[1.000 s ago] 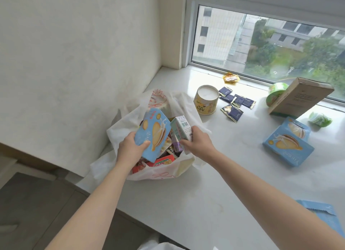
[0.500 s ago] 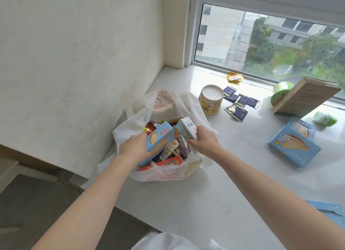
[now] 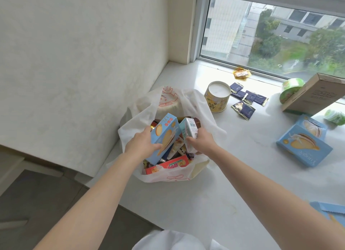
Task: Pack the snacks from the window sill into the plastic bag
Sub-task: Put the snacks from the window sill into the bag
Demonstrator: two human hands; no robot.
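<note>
at frame centre the left hand (image 3: 142,146) is gripping the blue biscuit box (image 3: 164,137), now tipped up again over the plastic bag (image 3: 168,175); the right hand (image 3: 202,141) is still clasping the white carton (image 3: 190,132).

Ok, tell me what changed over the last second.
The left hand tipped its blue biscuit box down among the snacks in the plastic bag. The right hand kept gripping the small white carton. Everything on the sill stayed put.
</note>
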